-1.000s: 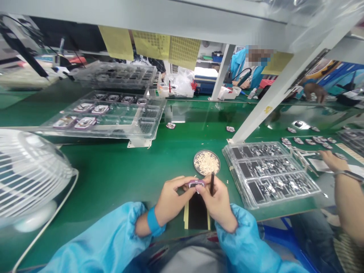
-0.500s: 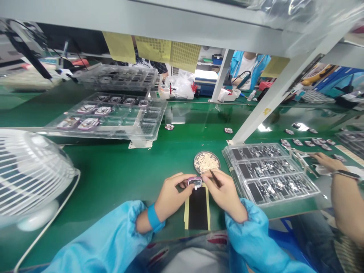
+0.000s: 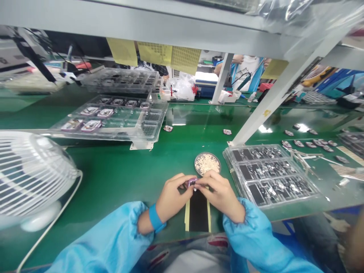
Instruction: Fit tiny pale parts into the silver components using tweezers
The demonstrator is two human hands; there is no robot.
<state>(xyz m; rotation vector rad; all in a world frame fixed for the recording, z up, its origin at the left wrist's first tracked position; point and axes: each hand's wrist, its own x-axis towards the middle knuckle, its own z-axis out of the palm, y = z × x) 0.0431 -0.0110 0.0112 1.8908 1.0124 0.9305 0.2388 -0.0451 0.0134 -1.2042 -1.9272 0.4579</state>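
My left hand (image 3: 176,193) grips a small purple-rimmed electronic casing (image 3: 191,182), like a watch housing, between thumb and fingers. From the other side, the thumb and fingers of my right hand (image 3: 217,191) close on the casing and cover much of it. A small white spot shows at its lower edge. No tweezers are visible in my right hand now. Below the hands lies a black mat (image 3: 198,214) edged with yellow tape. Just beyond them stands a round dish (image 3: 207,163) of small pale pieces.
A clear tray (image 3: 257,176) of dark and silvery parts lies to the right, beside a slanted white post (image 3: 258,110). At left are a white fan (image 3: 34,174) and a raised tray of casings (image 3: 119,123). Two loose casings lie ahead; a person stands across the bench.
My right fingers have moved left onto the casing, and the dark tweezers seen in that hand no longer show. A neighbour's hand at the right has withdrawn from the bench.
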